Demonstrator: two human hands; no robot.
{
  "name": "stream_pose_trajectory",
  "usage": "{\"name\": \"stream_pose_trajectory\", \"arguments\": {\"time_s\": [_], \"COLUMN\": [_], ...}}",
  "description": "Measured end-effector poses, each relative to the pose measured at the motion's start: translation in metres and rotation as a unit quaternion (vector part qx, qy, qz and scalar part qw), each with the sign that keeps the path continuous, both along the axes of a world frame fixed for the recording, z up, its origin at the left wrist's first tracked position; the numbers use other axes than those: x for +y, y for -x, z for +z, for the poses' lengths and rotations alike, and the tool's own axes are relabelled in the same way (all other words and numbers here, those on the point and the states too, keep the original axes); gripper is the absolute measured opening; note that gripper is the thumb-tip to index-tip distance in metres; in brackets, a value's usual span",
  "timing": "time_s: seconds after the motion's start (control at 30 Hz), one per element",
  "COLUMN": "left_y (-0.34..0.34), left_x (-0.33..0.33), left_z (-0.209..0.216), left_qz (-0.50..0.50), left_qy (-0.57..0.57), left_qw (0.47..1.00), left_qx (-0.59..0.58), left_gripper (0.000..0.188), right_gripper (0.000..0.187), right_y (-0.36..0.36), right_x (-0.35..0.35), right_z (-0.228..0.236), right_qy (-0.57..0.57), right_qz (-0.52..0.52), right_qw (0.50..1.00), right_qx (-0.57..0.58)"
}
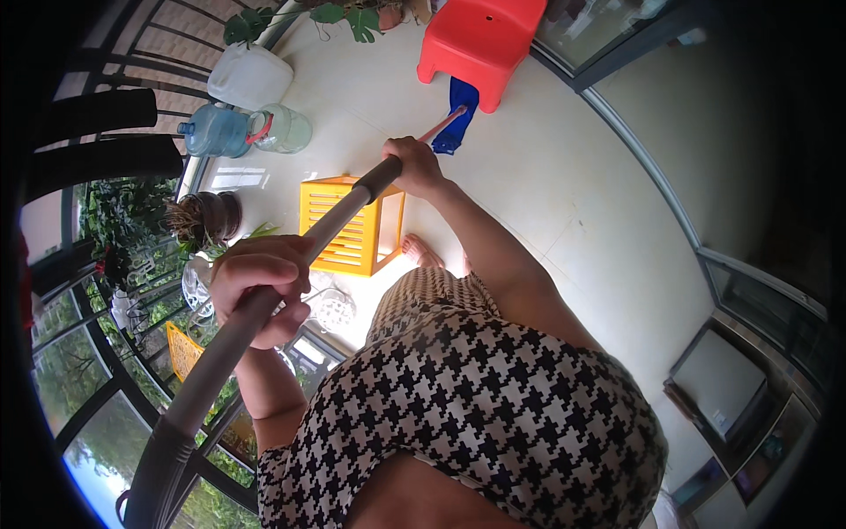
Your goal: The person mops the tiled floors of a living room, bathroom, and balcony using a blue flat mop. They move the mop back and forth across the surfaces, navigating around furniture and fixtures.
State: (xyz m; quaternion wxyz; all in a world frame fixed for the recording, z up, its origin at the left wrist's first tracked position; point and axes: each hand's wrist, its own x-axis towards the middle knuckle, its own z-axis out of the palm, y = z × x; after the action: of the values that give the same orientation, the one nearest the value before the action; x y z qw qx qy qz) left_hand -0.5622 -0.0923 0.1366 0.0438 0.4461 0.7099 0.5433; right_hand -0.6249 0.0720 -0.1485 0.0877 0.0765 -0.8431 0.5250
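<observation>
A long mop with a grey pole point(339, 219) runs from the lower left up to a blue mop head point(456, 119) on the floor. My left hand point(262, 286) is wrapped round the upper part of the pole. Farther down, my right hand point(414, 165) closes round it just beyond a dark grip sleeve. Part of the blue mop head is hidden beneath a red plastic stool point(483, 42). Below the pole stands a yellow slatted stool point(339, 231), close to my bare foot point(423, 250).
Along the left railing stand a white jug point(250, 78), a blue water bottle point(214, 130), a clear greenish jar point(284, 129) and a potted plant point(207, 219). Pale tiled floor point(573, 203) stretches right to a sliding-door track point(648, 163). A leafy plant point(352, 19) is at the far end.
</observation>
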Motion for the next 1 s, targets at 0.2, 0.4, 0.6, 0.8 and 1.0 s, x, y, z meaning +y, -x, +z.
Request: {"name": "stream_pose_trajectory", "arguments": {"time_s": [0.2, 0.4, 0.6, 0.8, 1.0], "left_y": [-0.021, -0.049, -0.029, -0.041, -0.033], "left_x": [-0.028, -0.052, -0.023, -0.004, 0.04], "left_z": [0.05, 0.06, 0.011, -0.005, -0.039], "left_qz": [0.01, 0.015, -0.036, 0.028, 0.01], "left_qy": [-0.034, -0.059, -0.106, -0.067, 0.039], "left_qw": [0.997, 0.997, 0.992, 0.994, 0.998], "left_qx": [0.072, 0.049, -0.053, -0.083, -0.053], "left_gripper": [0.043, 0.032, 0.02, 0.025, 0.015], "right_gripper": [0.028, 0.026, 0.013, 0.01, 0.008], "right_y": [-0.04, -0.072, -0.075, -0.055, 0.004], "right_x": [-0.041, -0.046, 0.009, 0.037, 0.075], "right_z": [0.05, 0.069, 0.024, 0.007, -0.019], "right_qy": [-0.055, -0.093, -0.101, -0.105, -0.108], "right_qz": [0.233, 0.22, 0.023, -0.008, -0.014], "right_qw": [0.962, 0.966, 0.993, 0.994, 0.994], "right_qx": [-0.13, -0.095, -0.059, -0.021, 0.025]}}
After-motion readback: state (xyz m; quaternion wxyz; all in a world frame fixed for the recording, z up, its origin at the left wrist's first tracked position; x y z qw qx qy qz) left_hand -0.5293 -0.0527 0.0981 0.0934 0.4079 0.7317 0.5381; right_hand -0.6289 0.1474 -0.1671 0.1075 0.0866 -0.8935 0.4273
